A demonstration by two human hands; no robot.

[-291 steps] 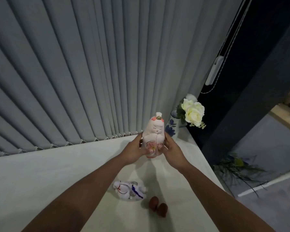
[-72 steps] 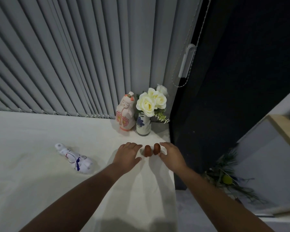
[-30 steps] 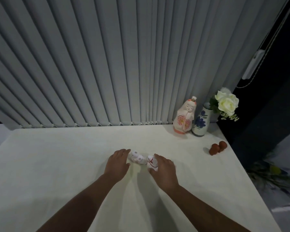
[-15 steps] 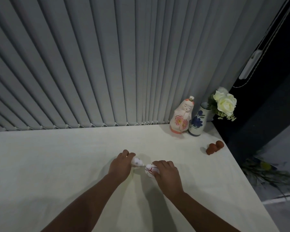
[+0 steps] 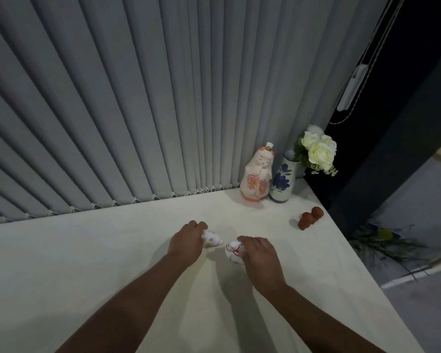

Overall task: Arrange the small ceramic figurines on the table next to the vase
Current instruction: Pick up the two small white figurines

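Observation:
A white vase (image 5: 281,180) with a blue flower pattern holds white roses (image 5: 318,149) at the table's back right corner. A pink-and-white doll figurine (image 5: 257,174) stands upright, touching the vase's left side. Two small brown figurines (image 5: 310,218) sit in front of the vase near the right edge. In the middle of the table my left hand (image 5: 186,242) is closed on a small white figurine (image 5: 211,239). My right hand (image 5: 259,253) is closed on a second small white figurine (image 5: 233,250) with red markings. The two white pieces are slightly apart.
The table (image 5: 87,263) has a pale cloth. Grey vertical blinds (image 5: 138,98) hang right behind it. The right table edge drops to a floor with a dark plant (image 5: 382,240). A dark wall and a blind cord (image 5: 351,90) are at the right.
Both hands closed around the white figurines and drew them slightly apart. Before that, the doll went beside the vase and the brown pair in front of it.

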